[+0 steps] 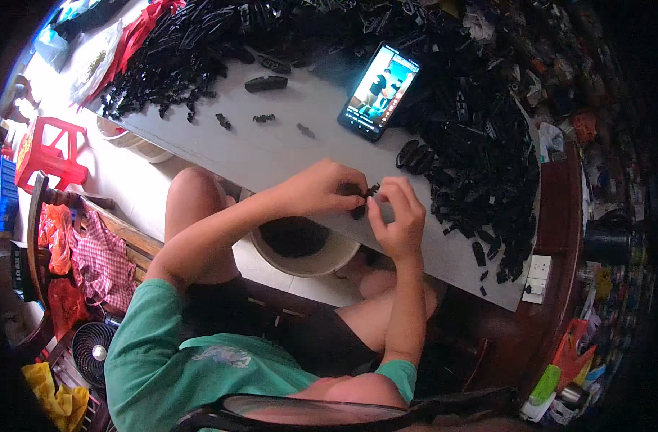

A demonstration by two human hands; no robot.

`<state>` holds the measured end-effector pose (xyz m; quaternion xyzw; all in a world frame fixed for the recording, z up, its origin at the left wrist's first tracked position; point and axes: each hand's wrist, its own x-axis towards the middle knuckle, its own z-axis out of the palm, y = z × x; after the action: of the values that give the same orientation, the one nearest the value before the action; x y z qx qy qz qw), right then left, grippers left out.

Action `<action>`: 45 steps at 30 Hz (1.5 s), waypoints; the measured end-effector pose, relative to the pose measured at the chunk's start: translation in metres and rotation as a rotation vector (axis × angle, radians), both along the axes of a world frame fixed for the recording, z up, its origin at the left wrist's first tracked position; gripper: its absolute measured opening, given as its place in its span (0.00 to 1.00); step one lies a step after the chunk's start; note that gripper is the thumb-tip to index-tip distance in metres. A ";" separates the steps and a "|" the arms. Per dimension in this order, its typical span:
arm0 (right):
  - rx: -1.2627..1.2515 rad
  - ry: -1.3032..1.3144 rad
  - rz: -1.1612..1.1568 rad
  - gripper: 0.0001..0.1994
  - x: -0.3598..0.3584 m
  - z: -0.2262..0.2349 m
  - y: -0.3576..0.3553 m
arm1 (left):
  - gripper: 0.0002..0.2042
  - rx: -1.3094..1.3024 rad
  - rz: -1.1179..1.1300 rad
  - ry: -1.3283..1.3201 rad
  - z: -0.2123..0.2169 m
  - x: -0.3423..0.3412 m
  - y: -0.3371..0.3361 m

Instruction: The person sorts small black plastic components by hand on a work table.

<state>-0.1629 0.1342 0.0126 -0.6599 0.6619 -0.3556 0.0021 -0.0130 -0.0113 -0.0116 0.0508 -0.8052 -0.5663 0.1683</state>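
Note:
Over the table's near edge, both my hands meet on a small black plastic clip piece (358, 210), whose shape is partly covered by the fingers. My left hand (323, 189) is closed, thumb and fingers pinching it from the left. From the right, my right hand (399, 214) grips its toothed end between thumb and fingertips. Just right of the hands lie dark oval ribbed clip pieces (415, 157). Farther left on the white table (199, 140) are a long oval black piece (266, 84) and small toothed pieces (263, 119).
Heaped black plastic parts (473, 165) cover the table's right side, and another heap (170, 65) lies at the far left. A lit phone (379, 91) rests between them. Below the table edge stands a pale bucket (307, 268) with dark contents. A red stool (52, 153) stands left.

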 end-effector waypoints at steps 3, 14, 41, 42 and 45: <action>-0.047 -0.146 0.011 0.05 0.001 0.001 0.000 | 0.14 0.002 -0.006 -0.030 0.002 -0.001 0.000; -0.161 -0.088 0.049 0.08 -0.001 -0.004 0.002 | 0.12 0.723 -0.016 -0.039 -0.010 -0.008 0.004; -0.199 -0.011 0.063 0.10 -0.002 -0.004 0.003 | 0.12 0.641 -0.010 -0.014 -0.002 -0.006 0.001; -0.196 -0.015 0.059 0.10 -0.001 -0.004 0.003 | 0.13 0.623 -0.016 -0.026 -0.002 -0.006 0.000; -0.190 -0.020 0.040 0.09 0.002 -0.005 0.002 | 0.13 0.617 -0.039 -0.017 -0.009 -0.007 0.002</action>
<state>-0.1612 0.1359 0.0078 -0.6666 0.6118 -0.4232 -0.0468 -0.0204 -0.0096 -0.0203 0.0890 -0.5974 -0.7868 0.1272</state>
